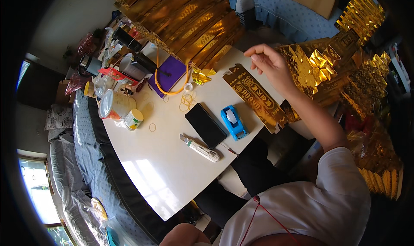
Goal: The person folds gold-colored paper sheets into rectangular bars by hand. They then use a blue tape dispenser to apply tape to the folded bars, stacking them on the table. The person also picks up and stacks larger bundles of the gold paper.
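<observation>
My right hand (266,61) is raised over the far right edge of the white table (152,171), fingers loosely curled, with nothing seen in it. Below it a flat, gold printed cardboard piece (255,98) lies slanted and partly beyond the table's edge. My left hand is out of view; only part of that arm shows at the bottom. Nearer to me are a blue tape dispenser (238,129), a black smartphone (205,125) and a utility knife (203,150) with its blade out. A crumpled gold foil piece (202,76) lies beside the tall gold stack.
A tall stack of gold cartons (190,22) stands at the back. Folded gold foil pieces (310,68) are heaped at right. Rubber bands (187,102), a purple book (171,72), a white tub (116,104) and a small jar (133,119) occupy the table's left and back.
</observation>
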Demonstrator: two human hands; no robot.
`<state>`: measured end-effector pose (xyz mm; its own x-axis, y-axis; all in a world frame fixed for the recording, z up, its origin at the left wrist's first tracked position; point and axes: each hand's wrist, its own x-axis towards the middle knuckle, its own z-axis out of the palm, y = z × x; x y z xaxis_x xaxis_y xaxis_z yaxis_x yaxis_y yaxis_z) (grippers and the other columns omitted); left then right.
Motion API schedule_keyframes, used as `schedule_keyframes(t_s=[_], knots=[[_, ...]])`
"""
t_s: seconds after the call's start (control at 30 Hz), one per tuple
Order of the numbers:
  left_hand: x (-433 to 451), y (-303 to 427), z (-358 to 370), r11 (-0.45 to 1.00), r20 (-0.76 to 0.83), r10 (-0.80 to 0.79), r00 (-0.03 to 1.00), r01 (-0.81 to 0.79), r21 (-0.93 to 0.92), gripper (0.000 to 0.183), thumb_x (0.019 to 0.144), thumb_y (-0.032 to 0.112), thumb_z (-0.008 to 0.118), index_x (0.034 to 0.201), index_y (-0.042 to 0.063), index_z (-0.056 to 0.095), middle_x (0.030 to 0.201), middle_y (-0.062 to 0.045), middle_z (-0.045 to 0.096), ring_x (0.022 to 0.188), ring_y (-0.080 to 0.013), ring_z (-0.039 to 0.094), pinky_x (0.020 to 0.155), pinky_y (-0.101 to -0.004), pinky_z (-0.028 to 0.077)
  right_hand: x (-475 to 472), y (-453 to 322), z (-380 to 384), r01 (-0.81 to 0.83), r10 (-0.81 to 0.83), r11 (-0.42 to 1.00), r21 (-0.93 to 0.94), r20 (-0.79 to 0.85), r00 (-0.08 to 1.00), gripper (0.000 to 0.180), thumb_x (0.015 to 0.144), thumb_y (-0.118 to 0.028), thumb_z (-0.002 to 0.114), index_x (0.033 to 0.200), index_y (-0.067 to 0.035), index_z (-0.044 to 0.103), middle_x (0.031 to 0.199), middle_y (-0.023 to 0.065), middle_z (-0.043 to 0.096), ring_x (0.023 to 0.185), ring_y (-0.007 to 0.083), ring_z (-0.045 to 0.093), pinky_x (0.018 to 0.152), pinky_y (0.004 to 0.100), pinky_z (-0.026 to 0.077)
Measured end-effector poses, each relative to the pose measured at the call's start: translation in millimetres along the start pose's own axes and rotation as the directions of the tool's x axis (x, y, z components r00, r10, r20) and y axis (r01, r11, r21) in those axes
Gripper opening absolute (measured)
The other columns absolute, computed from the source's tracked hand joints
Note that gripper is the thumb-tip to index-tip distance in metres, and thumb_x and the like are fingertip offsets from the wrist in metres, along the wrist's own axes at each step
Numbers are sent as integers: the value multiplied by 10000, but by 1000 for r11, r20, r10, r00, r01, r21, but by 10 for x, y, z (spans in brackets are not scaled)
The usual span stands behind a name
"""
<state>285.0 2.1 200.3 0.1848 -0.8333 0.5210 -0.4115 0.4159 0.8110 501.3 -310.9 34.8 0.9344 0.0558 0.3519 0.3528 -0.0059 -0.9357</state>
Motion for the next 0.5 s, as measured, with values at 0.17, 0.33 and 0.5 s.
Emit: schedule_keyframes(t_s=[0.17,0.33,0.5], knots=[[-129,487,539,947,107,-73,992,35,318,217,810,300,651,845,91,608,890,-72,589,820,-242,575,707,-397,468,-443,-568,145,168,-116,975,-144,316,942,109,982,-59,607,1041,-5,682,1018,36,626,848,105,606,744,231,499],[-259,848,1183,925,-81,0,997,30,379,177,789,256,651,741,91,605,798,-69,564,725,-257,565,639,-397,469,-791,-1102,56,281,-124,911,-303,447,886,121,958,15,589,1027,13,688,1014,58,620,838,119,606,735,249,513],[-613,1107,1753,943,-120,169,978,-125,307,143,803,203,637,732,82,610,791,-81,587,760,-259,591,652,-393,487,-1205,-1529,-4,286,-85,876,-387,460,884,137,985,-7,580,1069,20,684,1051,62,621,823,103,606,722,238,520]])
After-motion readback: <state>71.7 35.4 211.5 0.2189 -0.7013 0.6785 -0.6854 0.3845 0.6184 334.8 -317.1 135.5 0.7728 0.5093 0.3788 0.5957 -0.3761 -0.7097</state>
